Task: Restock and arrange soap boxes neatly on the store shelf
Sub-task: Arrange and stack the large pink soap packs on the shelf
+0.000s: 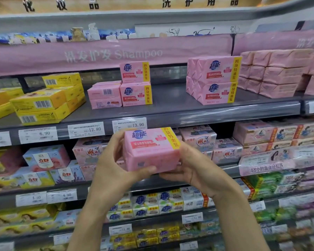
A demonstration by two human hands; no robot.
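I hold one pink soap pack [150,149] in both hands, in front of the shelf edge. My left hand [114,165] grips its left end, thumb under the front. My right hand [192,167] grips its right end. On the grey shelf [170,107] above stand matching pink packs: a stack of two [136,84] with a turned pack [105,96] beside it, and a taller stack [214,80] further right. A bare stretch of shelf lies between these stacks.
Yellow soap boxes [43,102] sit stacked at the shelf's left. Plain pink packs [275,73] fill its right end. Price tags [129,125] line the shelf edge. Lower shelves carry several other soap brands [45,160]. A pink Shampoo banner [112,55] hangs above.
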